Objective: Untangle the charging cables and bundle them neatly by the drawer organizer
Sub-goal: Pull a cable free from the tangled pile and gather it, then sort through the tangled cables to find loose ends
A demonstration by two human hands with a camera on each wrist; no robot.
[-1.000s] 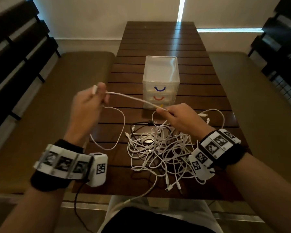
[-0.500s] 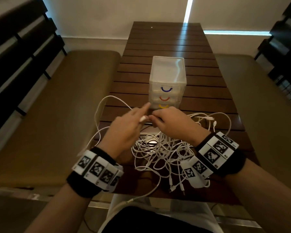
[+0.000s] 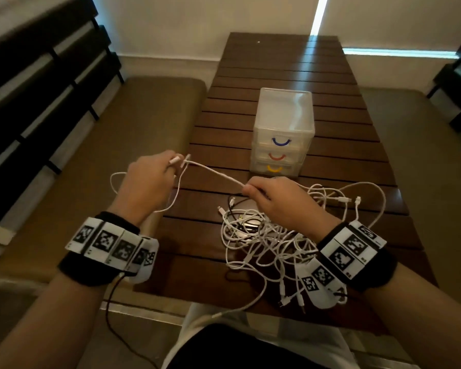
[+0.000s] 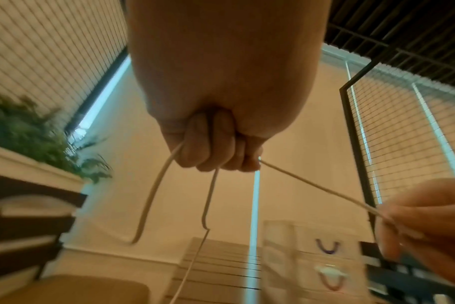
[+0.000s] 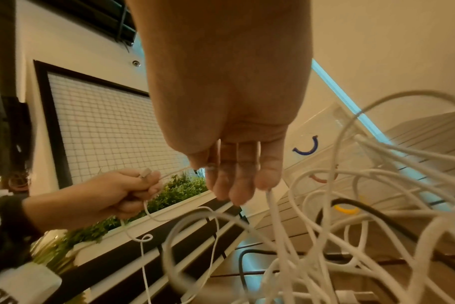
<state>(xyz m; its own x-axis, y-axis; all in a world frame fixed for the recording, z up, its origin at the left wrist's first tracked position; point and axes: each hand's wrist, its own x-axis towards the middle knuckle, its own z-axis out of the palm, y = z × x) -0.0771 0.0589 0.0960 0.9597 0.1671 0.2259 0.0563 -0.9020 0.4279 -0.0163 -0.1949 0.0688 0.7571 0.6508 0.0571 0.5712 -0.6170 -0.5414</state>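
Observation:
A tangle of white charging cables [image 3: 272, 243] lies on the slatted wooden table [image 3: 277, 75], with a black cable among them. One white cable [image 3: 213, 173] stretches taut between my hands. My left hand [image 3: 171, 166] grips its plug end and loose loops at the table's left edge; its curled fingers [image 4: 216, 148] show in the left wrist view. My right hand [image 3: 253, 191] pinches the same cable above the tangle, just in front of the clear drawer organizer [image 3: 282, 129]. In the right wrist view my right fingers [image 5: 237, 181] hang over the cables [image 5: 351, 226].
The organizer has blue, red and yellow handles and stands mid-table. Padded benches [image 3: 117, 155] flank the table on both sides. Dark slatted backrests [image 3: 32, 75] rise at far left. A braided cable [image 3: 240, 307] hangs off the near table edge toward my lap.
My hands were together over the tangle half a second ago. The left hand has moved out to the left, drawing a length of cable taut from the right hand.

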